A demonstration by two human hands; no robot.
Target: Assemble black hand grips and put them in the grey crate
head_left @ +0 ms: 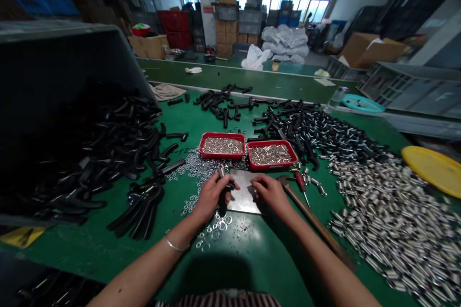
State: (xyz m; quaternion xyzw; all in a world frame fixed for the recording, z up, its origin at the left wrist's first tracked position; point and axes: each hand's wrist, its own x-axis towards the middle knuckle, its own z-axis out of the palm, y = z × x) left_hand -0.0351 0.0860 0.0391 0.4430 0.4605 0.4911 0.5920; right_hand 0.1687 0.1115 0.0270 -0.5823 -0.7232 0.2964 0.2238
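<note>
My left hand (211, 195) is closed around a black handle (224, 205) with a silver metal cylinder (221, 171) at its upper end. Under both hands lies a flat metal plate (242, 196). Over the plate's right side, the fingers of my right hand (271, 194) are pinched together; whatever is between them is too small to name. Just beyond the plate stand a red tray of tiny metal parts (222, 156) and a second red tray of small pins (273, 165). Loose metal rings (218, 230) are scattered beside my left hand.
A hammer (313, 216) and a red-handled screwdriver (301, 183) lie to the right. Further right spread metal cylinders (399, 220), black bolt-like parts (327, 129) and a yellow lid (434, 168). Black handles (126, 139) spill from a tipped grey bin (133, 57) at left.
</note>
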